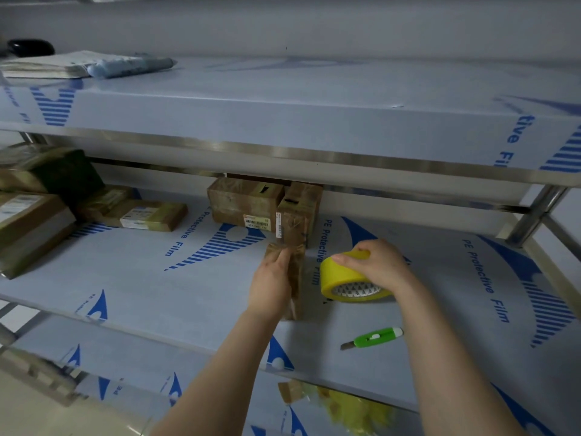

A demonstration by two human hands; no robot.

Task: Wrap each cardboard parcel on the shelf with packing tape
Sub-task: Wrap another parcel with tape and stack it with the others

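Gripping on both sides. Holding a small parcel (298, 272) upright with the left hand (270, 284), fingers (283, 258) curled over its upper left edge. Clutching the yellow tape (342, 275) from above with the right hand (377, 265), fingers (349, 258) wrapped over the roll's top. Roll held just right of the parcel, low over the shelf (188, 294); hard to tell whether resting on it. No telling either whether a strand already runs from roll to parcel; glossy sheen on the cardboard, so possibly partly wrapped.

Judged as mid-wrap on this one parcel: steadying with the left, feeding tape with the right.

Next, likely: pull the roll round the parcel while turning or bracing the parcel. Calls for a firm left grip, since so tall and narrow a parcel looks easy to tip. Then reach for the green cutter (374, 338), lying near the shelf's front edge, right of the forearms, to sever the strand.

Further out: two more parcels (245, 206) standing at the back, touching each other; a flat one (147, 215) to the left; a stack (31, 221) at the far left. Plenty left to check or wrap, by the look of it.

Above, on the top shelf (314, 114): papers (47, 66) at its left end.
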